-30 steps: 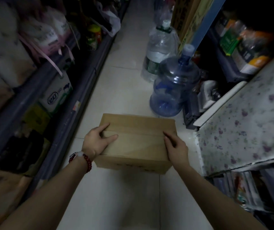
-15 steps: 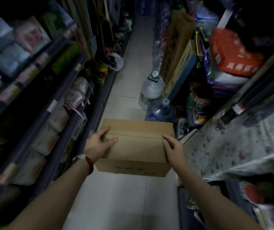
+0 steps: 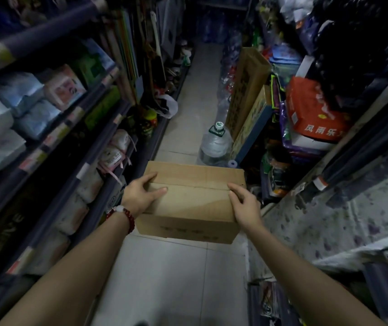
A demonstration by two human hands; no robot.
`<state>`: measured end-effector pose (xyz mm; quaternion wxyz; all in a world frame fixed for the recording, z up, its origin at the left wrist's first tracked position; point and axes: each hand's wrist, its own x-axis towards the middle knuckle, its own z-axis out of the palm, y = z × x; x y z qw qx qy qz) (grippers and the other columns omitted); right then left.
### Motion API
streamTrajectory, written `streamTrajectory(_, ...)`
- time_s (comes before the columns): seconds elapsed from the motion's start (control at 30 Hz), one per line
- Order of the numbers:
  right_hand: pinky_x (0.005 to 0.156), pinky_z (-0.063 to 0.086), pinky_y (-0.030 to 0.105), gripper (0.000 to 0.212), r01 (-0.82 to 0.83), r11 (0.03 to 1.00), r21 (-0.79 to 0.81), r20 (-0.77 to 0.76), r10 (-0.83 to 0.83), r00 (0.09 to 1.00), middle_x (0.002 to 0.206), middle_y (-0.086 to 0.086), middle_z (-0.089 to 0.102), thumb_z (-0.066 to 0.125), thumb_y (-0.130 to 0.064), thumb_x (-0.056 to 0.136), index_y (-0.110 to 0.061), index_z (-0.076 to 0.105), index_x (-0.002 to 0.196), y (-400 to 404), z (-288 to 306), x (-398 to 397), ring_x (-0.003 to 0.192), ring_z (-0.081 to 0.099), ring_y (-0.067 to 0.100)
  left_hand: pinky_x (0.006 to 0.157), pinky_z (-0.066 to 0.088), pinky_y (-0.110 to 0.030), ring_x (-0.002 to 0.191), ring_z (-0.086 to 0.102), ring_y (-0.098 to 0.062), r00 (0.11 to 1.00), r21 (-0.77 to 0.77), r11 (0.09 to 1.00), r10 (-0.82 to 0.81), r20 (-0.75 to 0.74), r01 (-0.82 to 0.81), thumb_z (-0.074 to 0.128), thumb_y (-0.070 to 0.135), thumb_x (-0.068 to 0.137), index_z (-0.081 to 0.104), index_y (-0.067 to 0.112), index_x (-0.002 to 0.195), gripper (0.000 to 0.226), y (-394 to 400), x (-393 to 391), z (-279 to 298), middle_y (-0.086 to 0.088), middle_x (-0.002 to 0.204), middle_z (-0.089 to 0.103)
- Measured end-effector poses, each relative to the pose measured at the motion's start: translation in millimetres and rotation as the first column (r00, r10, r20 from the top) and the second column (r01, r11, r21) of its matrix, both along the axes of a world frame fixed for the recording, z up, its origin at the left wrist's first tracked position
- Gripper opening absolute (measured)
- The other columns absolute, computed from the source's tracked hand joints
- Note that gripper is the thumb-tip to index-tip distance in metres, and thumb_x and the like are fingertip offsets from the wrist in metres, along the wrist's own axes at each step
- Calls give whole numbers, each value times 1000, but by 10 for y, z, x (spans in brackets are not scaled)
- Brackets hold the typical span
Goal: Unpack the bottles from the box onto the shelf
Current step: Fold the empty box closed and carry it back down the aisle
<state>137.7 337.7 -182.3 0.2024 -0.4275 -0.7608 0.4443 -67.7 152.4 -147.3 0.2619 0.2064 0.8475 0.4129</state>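
A closed brown cardboard box is held above the tiled aisle floor in front of me. My left hand grips its left side, thumb across the top flap; a red bead bracelet is on that wrist. My right hand grips its right side. The flaps meet at a seam across the top, so whatever is inside is hidden. Dark metal shelves line the left of the aisle and more shelving lines the right.
A large clear water jug stands on the floor just beyond the box, next to tall cardboard boards. Left shelves hold white and pink packs. A red bag sits on the right; a floral cloth covers a surface at my right.
My view has lifted from the floor to look down the aisle. The blue water jug has dropped behind the box. Both hands keep the same grip on the box.
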Motion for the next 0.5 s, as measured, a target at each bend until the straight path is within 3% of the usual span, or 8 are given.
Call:
streamTrajectory(0.23, 104, 40, 30, 28, 0, 1000, 19, 21, 0, 1000, 128, 1, 64, 55, -22, 95, -20, 66, 121, 374, 39, -863, 121, 55, 19, 105, 36, -31, 129, 46, -24, 1000, -19, 1000, -5, 2, 5, 74, 38, 79, 49, 31, 139, 66, 377, -824, -22, -5, 143, 49)
streamTrajectory(0.5, 88, 34, 18, 31, 72, 996, 42, 77, -75, 994, 130, 4, 62, 52, -18, 98, -14, 64, 126, 1009, -7, -2037, 122, 54, 22, 106, 41, -41, 126, 48, -27, 996, -47, 995, -83, 32, 84, 74, 40, 78, 45, 32, 140, 69, 1176, -2122, -112, -5, 140, 49)
